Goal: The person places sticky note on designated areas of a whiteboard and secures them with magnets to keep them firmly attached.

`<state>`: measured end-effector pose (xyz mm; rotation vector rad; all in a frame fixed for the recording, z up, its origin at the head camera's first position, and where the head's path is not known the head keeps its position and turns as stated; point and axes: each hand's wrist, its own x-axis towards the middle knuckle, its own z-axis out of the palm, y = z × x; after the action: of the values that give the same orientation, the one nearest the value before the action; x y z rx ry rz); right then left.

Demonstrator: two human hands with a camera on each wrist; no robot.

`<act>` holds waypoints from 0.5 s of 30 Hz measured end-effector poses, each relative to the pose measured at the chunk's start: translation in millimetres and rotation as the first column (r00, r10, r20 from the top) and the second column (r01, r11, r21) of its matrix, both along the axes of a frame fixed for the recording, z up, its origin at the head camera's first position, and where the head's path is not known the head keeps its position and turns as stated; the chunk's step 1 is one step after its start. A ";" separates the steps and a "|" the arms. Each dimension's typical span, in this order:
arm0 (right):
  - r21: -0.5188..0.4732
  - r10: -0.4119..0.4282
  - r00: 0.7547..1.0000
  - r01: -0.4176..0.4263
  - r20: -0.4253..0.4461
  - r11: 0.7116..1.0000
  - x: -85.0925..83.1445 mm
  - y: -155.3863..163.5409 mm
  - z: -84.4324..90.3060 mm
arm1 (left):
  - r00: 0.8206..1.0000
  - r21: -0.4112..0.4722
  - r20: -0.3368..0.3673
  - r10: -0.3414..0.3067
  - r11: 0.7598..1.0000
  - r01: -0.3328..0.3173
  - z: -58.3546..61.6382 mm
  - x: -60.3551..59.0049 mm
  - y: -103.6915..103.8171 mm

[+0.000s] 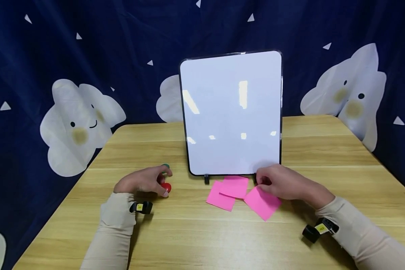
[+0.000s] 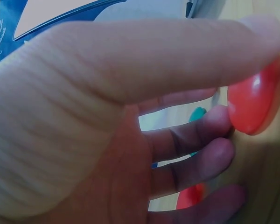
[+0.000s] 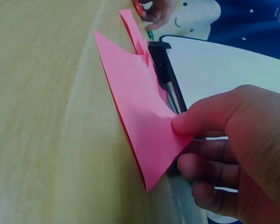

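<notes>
A white board (image 1: pixel 233 112) stands upright on the wooden table (image 1: pixel 195 232). In front of it lie three pink sticky notes (image 1: pixel 234 186). My right hand (image 1: pixel 281 182) pinches the corner of the rightmost pink note (image 3: pixel 140 126) between thumb and fingers, lifting its edge. My left hand (image 1: pixel 145 180) sits left of the board and pinches a red round magnet (image 2: pixel 254 100) between thumb and fingertips. A green magnet (image 1: pixel 165 166) shows just beyond the fingers, and another red piece (image 2: pixel 191 197) peeks under them.
A dark blue curtain with white cloud figures (image 1: pixel 77 123) hangs behind and beside the table. The board's black feet (image 1: pixel 206 179) rest near the notes. Bare tabletop stretches in front of both hands.
</notes>
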<state>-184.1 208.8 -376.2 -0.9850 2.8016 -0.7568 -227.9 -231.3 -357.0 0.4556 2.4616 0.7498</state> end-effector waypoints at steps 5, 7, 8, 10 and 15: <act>-0.077 0.002 0.997 0.004 0.075 0.997 -1.4 7.5 -0.2 | 1.000 0.001 -0.001 0.005 1.000 -0.005 0.1 1.2 0.7; -0.102 0.005 0.996 0.004 0.094 0.995 -2.2 10.2 -0.1 | 1.000 0.000 -0.002 0.008 1.000 -0.008 0.6 1.8 1.1; -0.112 0.012 0.995 -0.001 0.098 0.994 -2.6 11.3 0.1 | 1.000 -0.001 -0.004 0.008 1.000 -0.008 0.8 2.1 1.2; -0.126 0.027 0.994 -0.013 0.105 0.992 -3.7 13.2 0.7 | 1.000 -0.002 -0.003 0.011 1.000 -0.011 0.7 2.3 1.1; -0.113 0.047 0.990 -0.032 0.133 0.993 -5.3 17.5 4.0 | 1.000 0.007 -0.006 0.001 1.000 -0.001 -1.9 1.6 -1.0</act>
<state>-189.5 226.3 -372.2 -0.9629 2.6413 -0.9451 -226.3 -232.3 -359.0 0.4596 2.4655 0.7593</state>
